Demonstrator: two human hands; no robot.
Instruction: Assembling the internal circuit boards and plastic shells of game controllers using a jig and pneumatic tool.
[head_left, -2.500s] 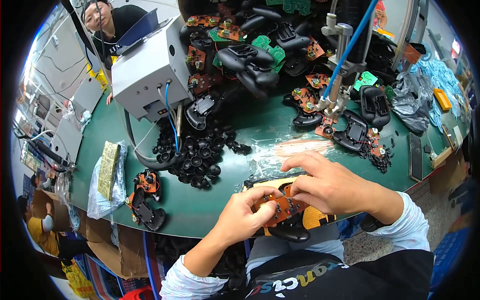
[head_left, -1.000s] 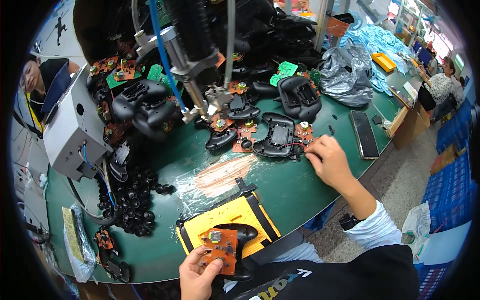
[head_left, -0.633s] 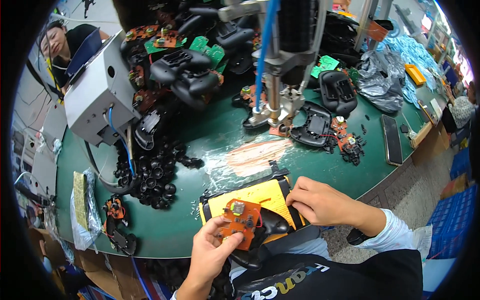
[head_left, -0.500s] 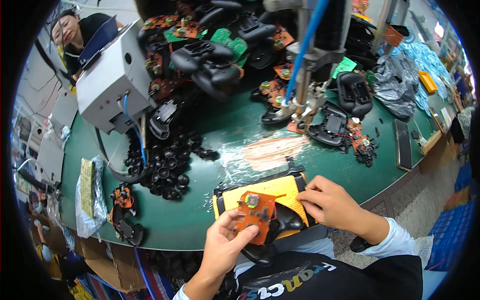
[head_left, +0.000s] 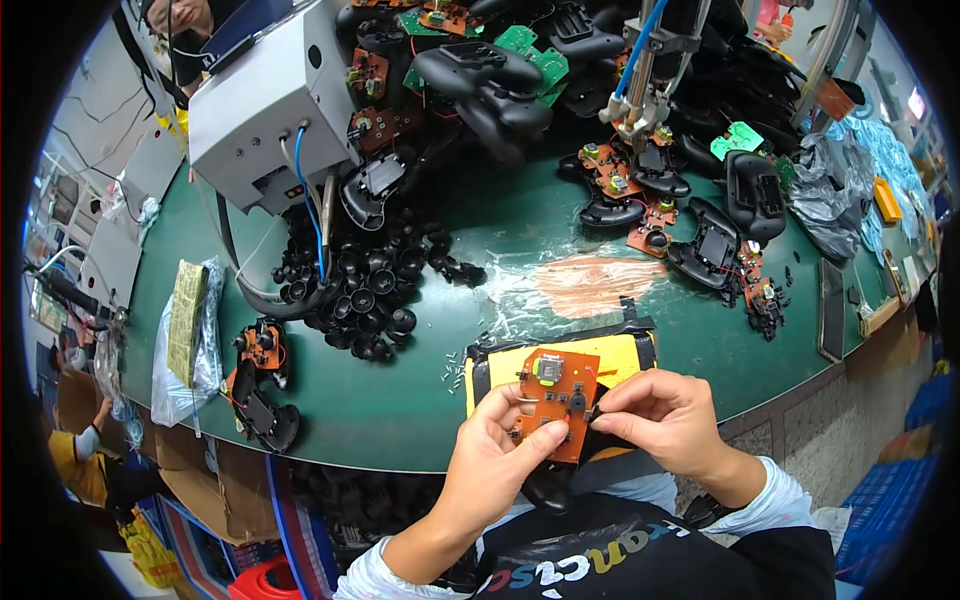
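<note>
The green counter [head_left: 380, 425] runs across the whole view, its near edge curving past the person's lap. A deep pile of black controller shells [head_left: 475, 68], mixed with orange and green boards, is heaped along the far edge. Toward the far left corner stands a grey metal box [head_left: 265, 110] with cables dropping from it. Near the far right corner slumps a grey plastic bag [head_left: 830, 190]. A heap of black caps [head_left: 375, 285] spreads on the left half, just in front of the box. At the middle of the near edge lies a yellow pad [head_left: 503, 365] with black borders. Both hands work above it. The left hand [head_left: 495, 445] has its grip closed on an orange circuit board [head_left: 550, 407], thumb on the face and fingers behind, with the board tilted up over the pad. The right hand [head_left: 662, 420] keeps a narrow grip, thumb and fingertips pinching a small dark part [head_left: 594, 411] right beside the board's right edge; its exact shape is too small to tell.
</note>
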